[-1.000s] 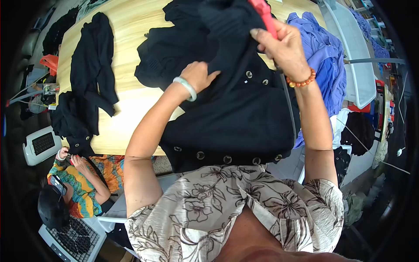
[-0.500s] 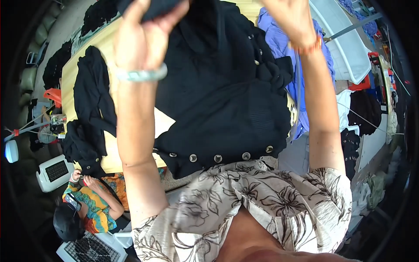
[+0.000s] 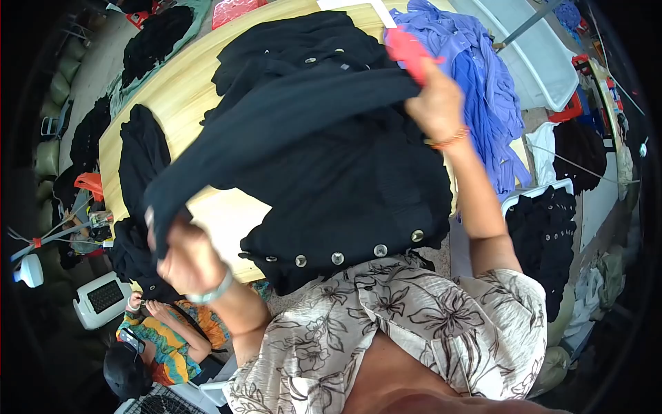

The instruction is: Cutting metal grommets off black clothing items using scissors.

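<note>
My right hand (image 3: 438, 103) is closed on one end of a long black sleeve-like piece of cloth (image 3: 296, 110). A pink-red object (image 3: 407, 52) shows right beside its fingers; its kind is unclear. The cloth stretches across in front of me to my left hand (image 3: 186, 257), which is blurred but closed around the lower left end. Under the raised cloth a black garment (image 3: 324, 200) lies on the pale wooden table (image 3: 234, 228). A row of round metal buttons (image 3: 337, 258) runs along its near edge.
Purple garments (image 3: 483, 76) lie at the table's right, beside a white plastic tub (image 3: 538, 55). Another black garment (image 3: 143, 152) is at the left edge. A co-worker (image 3: 165, 338) sits at lower left near a white fan. Buttoned black clothes (image 3: 545, 234) fill a bin at right.
Both hands have come down and nearer from the top of the view, the left one farther. The black cloth is now stretched between them, and the pink-red object has come into view.
</note>
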Tool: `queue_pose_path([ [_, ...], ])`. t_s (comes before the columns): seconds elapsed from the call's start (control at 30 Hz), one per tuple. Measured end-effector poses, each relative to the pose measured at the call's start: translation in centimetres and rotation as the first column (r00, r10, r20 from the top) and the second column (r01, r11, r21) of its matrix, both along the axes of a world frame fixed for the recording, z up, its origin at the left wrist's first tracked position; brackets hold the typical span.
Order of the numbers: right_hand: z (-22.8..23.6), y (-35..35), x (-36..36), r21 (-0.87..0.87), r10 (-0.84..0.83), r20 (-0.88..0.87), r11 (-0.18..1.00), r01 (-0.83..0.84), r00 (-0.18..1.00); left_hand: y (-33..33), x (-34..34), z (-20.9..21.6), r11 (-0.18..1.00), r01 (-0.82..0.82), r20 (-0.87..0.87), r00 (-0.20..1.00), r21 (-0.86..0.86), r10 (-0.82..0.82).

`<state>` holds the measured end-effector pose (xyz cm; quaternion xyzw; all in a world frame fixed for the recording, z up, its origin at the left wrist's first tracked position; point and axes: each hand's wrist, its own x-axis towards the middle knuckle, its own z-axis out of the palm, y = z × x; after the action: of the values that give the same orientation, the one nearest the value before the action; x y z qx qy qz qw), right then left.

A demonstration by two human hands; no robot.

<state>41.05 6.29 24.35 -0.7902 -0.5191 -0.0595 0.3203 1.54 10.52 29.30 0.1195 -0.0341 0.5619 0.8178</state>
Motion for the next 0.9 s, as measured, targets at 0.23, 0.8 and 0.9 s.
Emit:
queue_pose_path([
  [0.23, 7.9, -5.8, 4.8, -0.097, 0.395, -0.584, 0.833, -0.544, 0.709, -4.9, -9.6, -4.6, 0.965, -0.141, -0.104, 0.987, -0.222, 0.121],
  [0.8, -9.5, -1.0, 10.1, -0.562, 0.055, 0.357, 0.81, 0.167, 0.932, 9.8, 19.7, -16.9, 0.381, 0.506, -0.438, -0.007, 0.774, 0.899],
  [0.9, -9.0, -2.2, 9.8, -0.507, 0.067, 0.244, 0.859, 0.068, 0.967, 9.6, 25.2, -21.0, 0.15, 0.804, -0.323, 0.055, 0.575, 0.945],
])
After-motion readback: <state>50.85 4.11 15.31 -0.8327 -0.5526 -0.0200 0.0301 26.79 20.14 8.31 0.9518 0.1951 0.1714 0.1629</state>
